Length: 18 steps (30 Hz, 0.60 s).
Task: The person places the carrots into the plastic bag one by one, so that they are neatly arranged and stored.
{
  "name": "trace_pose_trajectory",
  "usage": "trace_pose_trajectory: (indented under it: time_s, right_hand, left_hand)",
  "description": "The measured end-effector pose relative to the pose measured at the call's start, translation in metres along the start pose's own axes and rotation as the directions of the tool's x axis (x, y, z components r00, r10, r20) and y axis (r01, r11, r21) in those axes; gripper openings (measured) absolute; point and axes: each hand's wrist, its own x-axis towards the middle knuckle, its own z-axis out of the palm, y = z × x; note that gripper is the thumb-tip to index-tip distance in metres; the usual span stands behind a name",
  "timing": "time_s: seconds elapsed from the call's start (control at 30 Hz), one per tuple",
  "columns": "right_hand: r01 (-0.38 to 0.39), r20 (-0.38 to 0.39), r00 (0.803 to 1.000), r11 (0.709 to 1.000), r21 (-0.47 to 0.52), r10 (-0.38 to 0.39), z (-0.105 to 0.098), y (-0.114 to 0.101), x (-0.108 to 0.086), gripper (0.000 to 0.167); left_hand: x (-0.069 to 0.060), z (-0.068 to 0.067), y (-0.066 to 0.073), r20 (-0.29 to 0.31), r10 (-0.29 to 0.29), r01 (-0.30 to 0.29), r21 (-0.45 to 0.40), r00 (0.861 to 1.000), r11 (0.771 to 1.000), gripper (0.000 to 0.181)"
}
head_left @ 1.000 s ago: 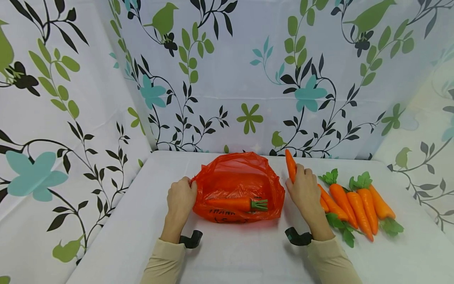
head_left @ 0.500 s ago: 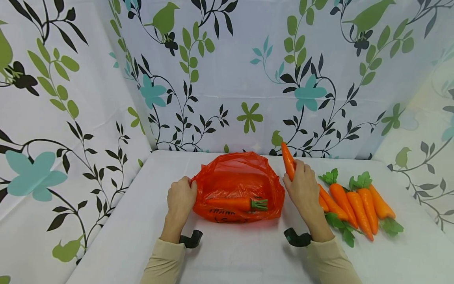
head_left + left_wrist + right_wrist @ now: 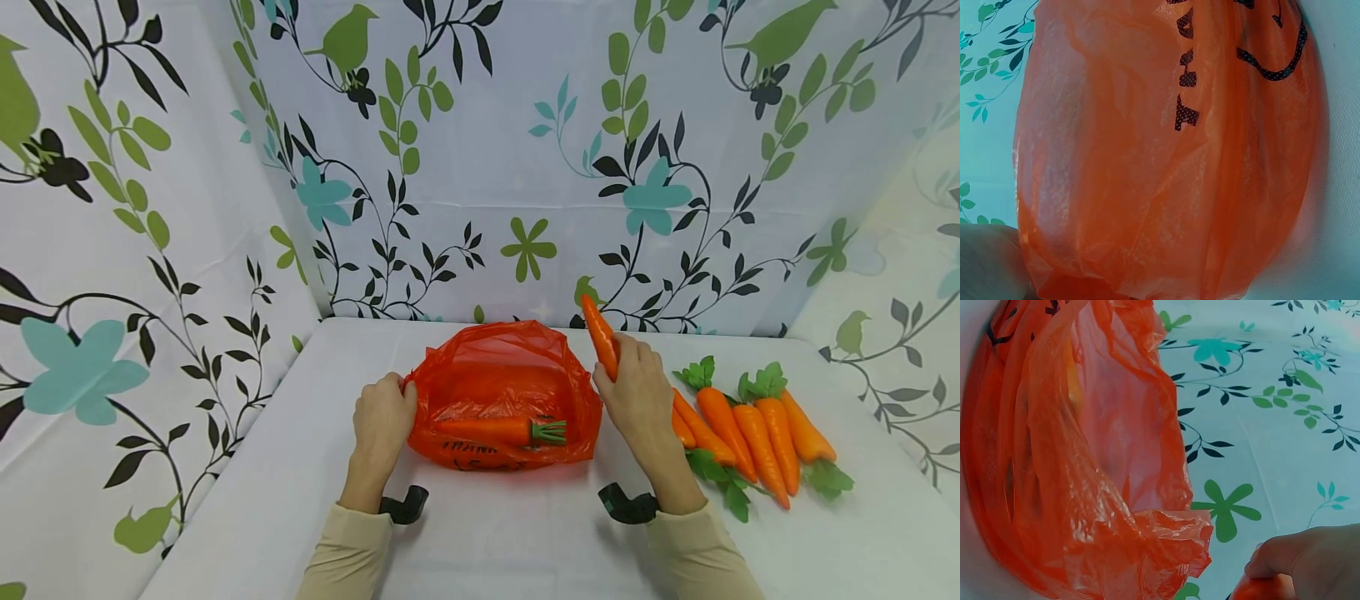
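In the head view a red plastic bag (image 3: 517, 333) lies with its mouth spread, and an orange carrot (image 3: 491, 431) with a green stub rests inside. The left hand (image 3: 384, 421) pinches the bag's left edge. To the right of the bag, the right hand (image 3: 637, 400) grips another carrot (image 3: 598, 333), whose tip points up and to the left. The left wrist view is filled by the bag's printed side (image 3: 1129, 144), with part of the left hand (image 3: 991, 262) at lower left. In the right wrist view, the right hand (image 3: 1310, 559) holds a carrot (image 3: 1263, 589) beside the bag (image 3: 1104, 550).
Several carrots (image 3: 761, 442) with green leaves lie together on the white table (image 3: 510, 542), right of the right hand. Behind the table hangs a curtain (image 3: 480, 150) patterned with leaves and birds. Each wrist carries a black mount (image 3: 630, 505).
The right hand has moved slightly left and away from the person, with its carrot tilting further left toward the bag. The left hand and the bag look the same.
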Motion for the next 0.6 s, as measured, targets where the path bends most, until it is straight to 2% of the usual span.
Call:
trace_pose_trajectory:
  time_s: [0.37, 0.6]
  right_hand:
    - [0.105, -0.06, 0.993, 0.994, -0.02, -0.106, -0.0009, -0.0039, -0.0013, 0.047]
    - [0.169, -0.028, 0.985, 0.985, -0.038, -0.17, -0.0011, -0.008, -0.0019, 0.046]
  left_hand:
    - [-0.0005, -0.0003, -0.0007, 0.022, -0.015, 0.015, 0.007, 1.0, 1.0, 0.027]
    - [-0.0006, -0.0016, 0.0009, 0.038, -0.029, 0.029, 0.011, 0.999, 1.0, 0.027]
